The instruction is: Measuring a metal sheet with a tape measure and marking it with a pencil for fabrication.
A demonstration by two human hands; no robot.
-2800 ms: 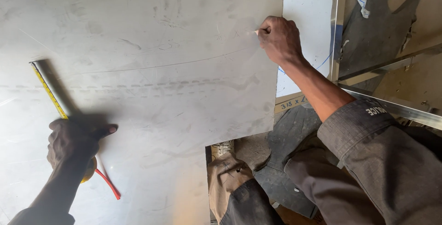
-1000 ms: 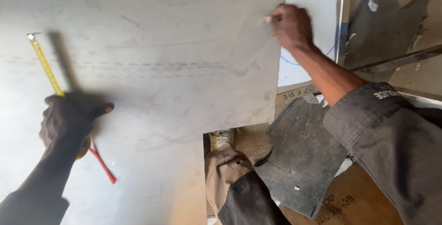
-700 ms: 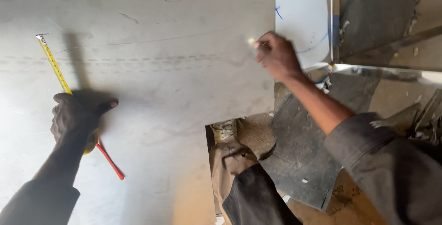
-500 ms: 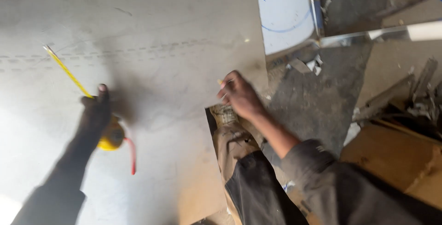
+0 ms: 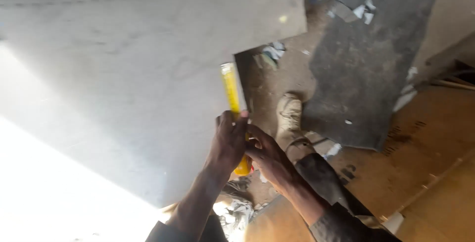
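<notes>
— Since both hands meet at about six o'clock in the view, which one carries the tape measure (image 5: 231, 104)?
— Both, I'd judge; the left hand (image 5: 228, 142) is curled round its yellow case and the base of the blade, fingers clenched on it, while the right hand (image 5: 265, 154) presses in from four o'clock, fingers bent against the case; whether the right truly grips or only steadies, I cannot tell, the frame being blurred.
— Why held that way?
— The blade stands out toward twelve o'clock, lying along the right-hand edge of the grey sheet (image 5: 138, 73), so it looks lined up with that edge for reading it.
— And around them?
— A boot (image 5: 289, 116) sits just beside the hands at two o'clock, on dirt littered with paper scraps (image 5: 269, 54); farther out, a dark mat (image 5: 366, 59) lies at one to two o'clock, brown board (image 5: 425, 163) at three.
— Room to move?
— Open along the sheet's edge toward twelve; tighter to the right, where boot and mat crowd in.
</notes>
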